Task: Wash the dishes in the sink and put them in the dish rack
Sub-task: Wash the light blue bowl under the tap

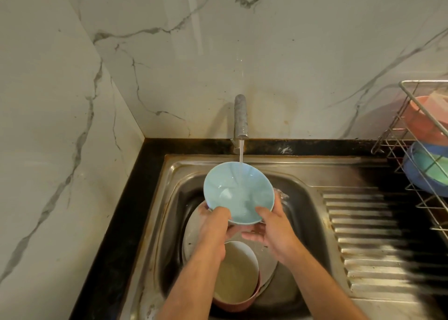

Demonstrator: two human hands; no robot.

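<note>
Rinsing a pale blue bowl (238, 192) under the running tap (240, 116), tilting it over the sink (303, 174) so water drains; left hand (215, 225) and right hand (274, 230) both pinching the near rim, thumbs inside; dish rack (421, 135) waiting at right

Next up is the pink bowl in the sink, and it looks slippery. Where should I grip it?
Pinch the pink bowl by its near rim, coming from above. It sits upright, holding murky water, its far side under the left hand and forearm.
</note>
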